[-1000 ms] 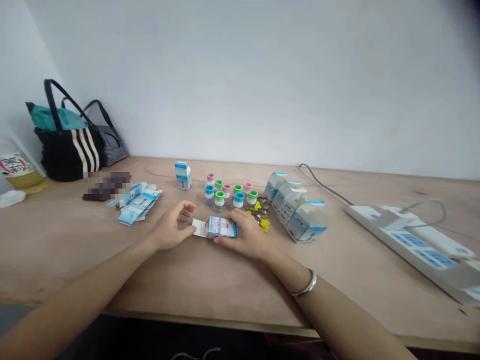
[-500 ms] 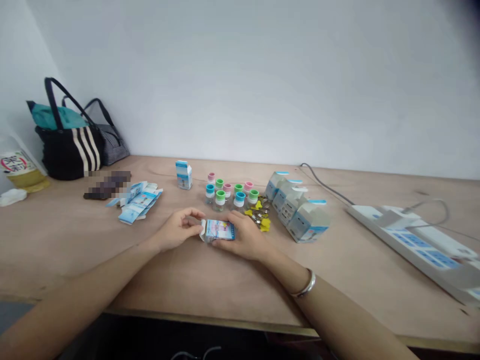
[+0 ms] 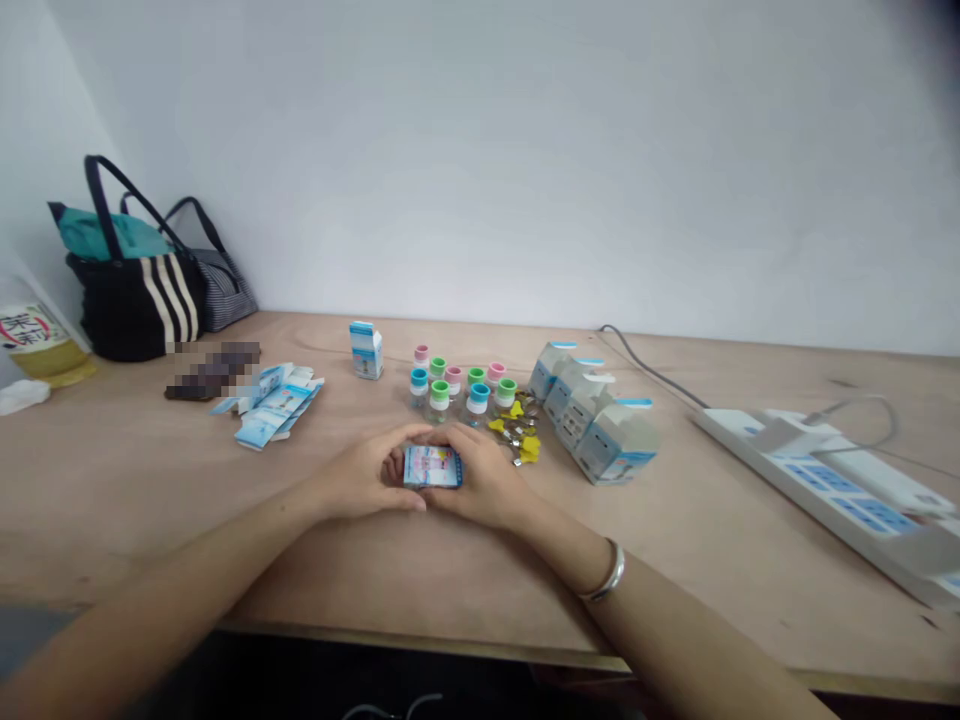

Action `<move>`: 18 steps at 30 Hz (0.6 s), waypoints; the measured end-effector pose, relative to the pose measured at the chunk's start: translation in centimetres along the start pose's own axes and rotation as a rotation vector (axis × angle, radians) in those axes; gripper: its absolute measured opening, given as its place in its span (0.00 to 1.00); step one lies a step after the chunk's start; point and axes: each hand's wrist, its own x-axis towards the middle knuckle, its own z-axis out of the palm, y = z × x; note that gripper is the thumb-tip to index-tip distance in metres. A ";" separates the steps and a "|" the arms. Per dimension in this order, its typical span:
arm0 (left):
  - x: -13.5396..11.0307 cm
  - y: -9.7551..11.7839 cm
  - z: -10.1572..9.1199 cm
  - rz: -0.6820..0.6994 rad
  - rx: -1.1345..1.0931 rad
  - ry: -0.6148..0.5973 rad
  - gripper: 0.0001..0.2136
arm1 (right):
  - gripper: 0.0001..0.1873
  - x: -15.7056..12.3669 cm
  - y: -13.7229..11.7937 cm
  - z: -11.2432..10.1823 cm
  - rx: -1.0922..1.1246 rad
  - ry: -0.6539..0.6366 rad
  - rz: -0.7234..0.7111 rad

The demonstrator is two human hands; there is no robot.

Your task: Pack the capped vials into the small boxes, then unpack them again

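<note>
Both hands meet over a small blue-and-white printed carton (image 3: 433, 467) lying on the wooden table (image 3: 420, 570). My left hand (image 3: 365, 477) cups its left end, fingers curled round it. My right hand (image 3: 486, 483), a silver bangle on its wrist, grips the right end. Just behind stand several small clear bottles (image 3: 459, 388) with blue, green and pink caps, and a heap of yellow tags with metal clips (image 3: 517, 432).
Several open-topped cartons (image 3: 594, 418) lie in a row to the right. Flat unfolded cartons (image 3: 271, 403) lie to the left, one upright carton (image 3: 367, 350) behind. A striped bag (image 3: 139, 290) and drink bottle (image 3: 34, 340) sit far left, a power strip (image 3: 847, 490) far right.
The carton's white flap at the left end, open a second ago, is now folded shut. My left hand has moved in from beside the flap and closed round the carton's end.
</note>
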 end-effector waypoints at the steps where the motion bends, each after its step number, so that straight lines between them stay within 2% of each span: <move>1: 0.0 0.0 -0.2 0.017 0.065 -0.011 0.32 | 0.27 0.0 -0.1 0.0 0.008 0.016 -0.006; 3: -0.1 -0.2 -0.9 0.005 0.162 0.012 0.30 | 0.33 -0.2 -0.1 -0.1 0.013 0.075 -0.006; 5: -0.2 -1.1 -1.9 -0.069 0.207 0.094 0.26 | 0.39 -0.3 0.2 -0.2 0.011 0.141 -0.001; 7: 0.1 -2.4 -3.0 -0.195 0.205 0.256 0.21 | 0.41 -0.4 0.7 -0.3 0.015 0.179 0.005; 9: 0.9 -3.9 -4.2 -0.336 0.221 0.485 0.22 | 0.40 -0.4 1.0 -0.2 0.025 0.182 0.014; 11: 2.1 -5.3 -5.2 -0.431 0.291 0.632 0.22 | 0.37 -0.4 1.2 -0.1 0.036 0.160 0.025; 14: 4.1 -7.0 -6.1 -0.482 0.466 0.686 0.21 | 0.37 -0.5 1.0 0.1 0.061 0.139 0.041; 18: 5.6 -8.5 -6.0 -0.528 0.647 0.652 0.21 | 0.38 -0.7 0.8 0.2 0.090 0.123 0.065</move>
